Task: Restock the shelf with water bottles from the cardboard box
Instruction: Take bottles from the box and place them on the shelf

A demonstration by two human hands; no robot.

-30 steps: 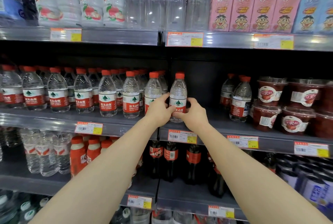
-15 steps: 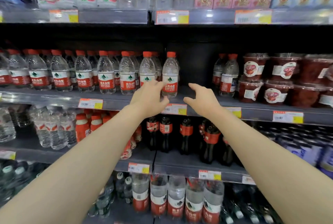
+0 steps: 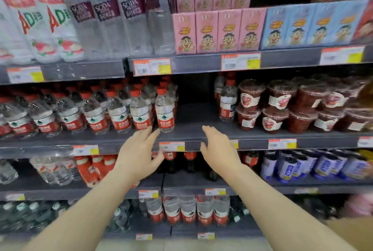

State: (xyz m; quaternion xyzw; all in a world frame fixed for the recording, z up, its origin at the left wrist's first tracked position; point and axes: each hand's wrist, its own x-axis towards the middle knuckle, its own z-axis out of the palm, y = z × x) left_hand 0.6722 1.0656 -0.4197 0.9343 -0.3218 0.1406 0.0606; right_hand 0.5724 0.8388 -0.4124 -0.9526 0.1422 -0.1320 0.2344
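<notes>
Because the picture is blurred, worst toward its left and right edges, most label print cannot be read, and a tan shape (image 3: 351, 232) cut off at the lower right corner is too vague to name. The left hand (image 3: 139, 156) and the right hand (image 3: 219, 150) both reach toward the middle shelf (image 3: 191, 121) with fingers apart and loose, gripping nothing. The left fingertips lie just under the front row, and whether they touch a bottle I cannot tell. The water bottles (image 3: 164, 112) stand upright on that shelf in packed rows, cut off at the left edge and ending just above the left hand. Each is clear plastic with a red cap and a white-and-red label bearing a green mark. The rear rows are mostly hidden behind the front ones. To their right lies a bare stretch of shelf, then a pair of bottles (image 3: 228, 105) of the same kind beside stacked red cups (image 3: 278, 99).
</notes>
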